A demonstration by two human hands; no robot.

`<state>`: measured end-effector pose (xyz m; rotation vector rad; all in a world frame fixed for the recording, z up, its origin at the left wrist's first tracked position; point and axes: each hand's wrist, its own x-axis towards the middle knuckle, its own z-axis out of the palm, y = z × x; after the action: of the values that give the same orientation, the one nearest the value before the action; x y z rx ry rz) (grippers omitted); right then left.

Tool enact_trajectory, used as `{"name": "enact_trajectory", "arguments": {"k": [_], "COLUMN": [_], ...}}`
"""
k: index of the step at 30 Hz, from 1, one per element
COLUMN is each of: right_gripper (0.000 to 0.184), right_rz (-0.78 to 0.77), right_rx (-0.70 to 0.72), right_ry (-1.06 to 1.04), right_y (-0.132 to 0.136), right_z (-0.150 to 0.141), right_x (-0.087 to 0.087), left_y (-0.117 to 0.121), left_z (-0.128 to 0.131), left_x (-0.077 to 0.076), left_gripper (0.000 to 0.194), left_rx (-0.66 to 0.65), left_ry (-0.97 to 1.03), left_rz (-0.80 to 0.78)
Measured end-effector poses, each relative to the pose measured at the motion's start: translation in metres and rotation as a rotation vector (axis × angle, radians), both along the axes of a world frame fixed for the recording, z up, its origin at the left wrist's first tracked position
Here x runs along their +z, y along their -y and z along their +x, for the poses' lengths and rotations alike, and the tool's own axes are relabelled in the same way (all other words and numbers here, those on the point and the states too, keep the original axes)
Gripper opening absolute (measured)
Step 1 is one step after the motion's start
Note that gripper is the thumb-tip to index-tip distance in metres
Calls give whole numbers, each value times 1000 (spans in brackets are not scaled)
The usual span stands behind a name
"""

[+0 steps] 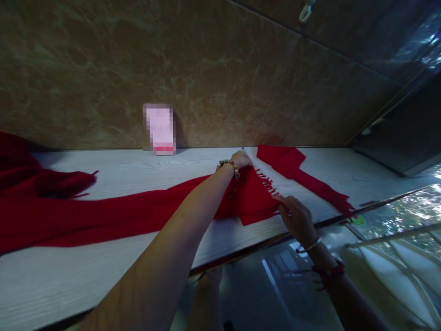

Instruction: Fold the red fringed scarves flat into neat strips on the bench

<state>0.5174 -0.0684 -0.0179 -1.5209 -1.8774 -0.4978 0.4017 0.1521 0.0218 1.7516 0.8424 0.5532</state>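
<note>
A long red scarf [138, 211] with a fringed end lies lengthwise along a pale wood-grain surface [117, 170]. My left hand [241, 159], with a beaded bracelet at its wrist, grips the scarf's far edge near the fringe; its fingertips are mostly hidden. At the near corner of the same end, my right hand [296, 218] pinches the fringe between thumb and fingers. Between my hands the end spreads wide, its tassels pointing right. Another red fringed piece [299, 172] lies bent to the right, its fringe at the surface's front edge.
Bunched red fabric [20, 170] covers the far left. Against the brown marbled wall [206, 82] stands a pixelated pink-and-white item [161, 128]. A dark box-like object [403, 101] is at right. Beyond the front edge, a pale railing [389, 236] shows at lower right.
</note>
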Motion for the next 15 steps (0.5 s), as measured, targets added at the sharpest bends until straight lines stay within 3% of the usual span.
{"name": "enact_trajectory", "arguments": {"k": [4, 9, 13, 15], "right_gripper": [34, 39, 38, 35], "right_rz": [-113, -215, -168, -143], "right_rx": [87, 105, 110, 136], "right_ry": [12, 56, 242, 314], "right_y": [3, 2, 2, 1], "right_z": [12, 16, 12, 8], "right_x": [-19, -15, -6, -2], "left_y": [6, 14, 46, 71], "left_z": [7, 2, -16, -34], "left_x": [-17, -14, -7, -5], "left_gripper": [20, 30, 42, 40], "left_rx": [24, 18, 36, -64], "left_ry": [-263, -443, -486, -547], "left_rz": [168, 337, 508, 711]}}
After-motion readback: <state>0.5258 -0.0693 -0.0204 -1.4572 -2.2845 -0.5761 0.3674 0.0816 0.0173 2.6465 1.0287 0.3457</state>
